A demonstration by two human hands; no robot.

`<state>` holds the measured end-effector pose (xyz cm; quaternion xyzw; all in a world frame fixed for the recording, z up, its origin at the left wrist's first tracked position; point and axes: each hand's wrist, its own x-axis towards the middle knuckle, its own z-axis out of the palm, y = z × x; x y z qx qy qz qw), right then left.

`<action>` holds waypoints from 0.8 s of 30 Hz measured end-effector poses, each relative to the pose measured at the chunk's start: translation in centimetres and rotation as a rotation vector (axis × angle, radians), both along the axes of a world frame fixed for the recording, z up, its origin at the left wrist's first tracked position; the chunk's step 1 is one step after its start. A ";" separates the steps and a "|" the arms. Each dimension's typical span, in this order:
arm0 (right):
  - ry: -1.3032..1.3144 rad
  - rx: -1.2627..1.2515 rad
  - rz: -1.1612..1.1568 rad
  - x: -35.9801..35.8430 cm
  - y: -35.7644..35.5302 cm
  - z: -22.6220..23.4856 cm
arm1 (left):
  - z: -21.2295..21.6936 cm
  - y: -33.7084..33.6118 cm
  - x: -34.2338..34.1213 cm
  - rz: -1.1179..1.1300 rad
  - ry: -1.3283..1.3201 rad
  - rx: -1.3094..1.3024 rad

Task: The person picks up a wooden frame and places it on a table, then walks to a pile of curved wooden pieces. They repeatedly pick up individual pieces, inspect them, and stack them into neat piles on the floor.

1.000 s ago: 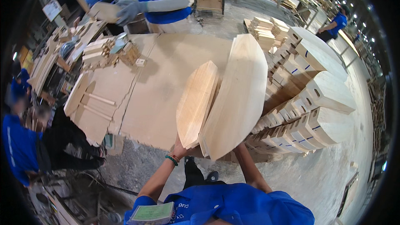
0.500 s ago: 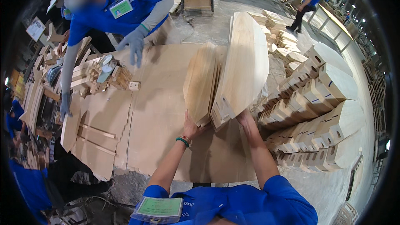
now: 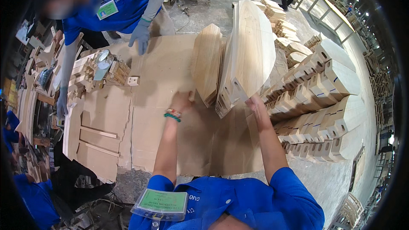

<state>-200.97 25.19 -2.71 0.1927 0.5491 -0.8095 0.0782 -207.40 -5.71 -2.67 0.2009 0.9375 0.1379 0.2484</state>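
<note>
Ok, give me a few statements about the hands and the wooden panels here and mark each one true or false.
1. The left hand is at the lower end of the smaller curved wooden panel. True.
2. The right hand rests flat on the cardboard sheet, away from any panel. False: it is at the base of the larger curved wooden panel.
3. The person wears a green beaded bracelet on the left wrist. True.
4. The co-worker's gloved hand lifts the larger panel. False: it presses on the cardboard.
</note>
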 end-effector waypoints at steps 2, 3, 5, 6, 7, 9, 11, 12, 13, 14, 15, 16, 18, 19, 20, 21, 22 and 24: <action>0.032 0.051 -0.207 1.7 2.9 1.6 | 4.8 1.3 0.3 0.294 0.082 0.710; 0.109 0.038 -0.238 1.7 3.0 3.4 | 7.7 2.5 0.9 0.319 0.024 1.106; 0.260 0.036 -0.218 0.4 0.8 8.6 | 12.5 5.0 2.2 0.296 0.009 1.469; 0.328 0.066 -0.188 -0.4 -1.1 11.3 | 13.8 6.2 2.4 0.237 0.029 1.449; 0.408 0.106 -0.161 -0.9 -2.8 13.6 | 14.5 7.7 2.0 0.227 -0.117 1.470; 0.447 0.075 -0.205 -1.4 -5.2 15.7 | 15.1 10.4 0.8 0.213 -0.400 1.533; 0.480 0.031 -0.243 -2.0 -5.7 17.1 | 15.8 12.1 0.0 0.215 -0.659 1.601; 0.481 0.000 -0.264 -2.0 -5.6 17.1 | 16.0 12.5 0.1 0.220 -0.685 1.600; 0.483 -0.034 -0.283 -1.9 -5.3 17.2 | 16.2 12.9 0.3 0.227 -0.709 1.598; 0.469 -0.029 -0.277 -1.7 -5.0 17.4 | 16.4 13.2 0.4 0.235 -0.731 1.596; 0.461 -0.033 -0.264 -1.7 -5.0 17.6 | 16.6 13.2 0.4 0.206 -0.735 1.618; 0.453 -0.037 -0.252 -1.7 -5.0 17.9 | 16.7 13.2 0.5 0.176 -0.738 1.640; 0.463 -0.034 -0.217 -1.5 -4.8 18.4 | 17.2 13.3 0.6 0.144 -0.704 1.664; 0.469 -0.032 -0.199 -1.5 -4.7 18.7 | 17.4 13.3 0.7 0.143 -0.666 1.666; 0.459 -0.045 -0.200 -1.4 -4.7 18.9 | 17.7 13.3 0.9 0.141 -0.627 1.669; 0.444 -0.054 -0.207 -1.1 -4.5 19.0 | 18.0 13.5 1.1 0.146 -0.642 1.650; 0.430 -0.063 -0.214 -0.7 -4.3 19.1 | 18.2 13.6 1.6 0.151 -0.656 1.632; 0.391 -0.110 -0.308 0.6 -4.2 19.7 | 18.6 13.9 3.0 0.195 -0.608 1.601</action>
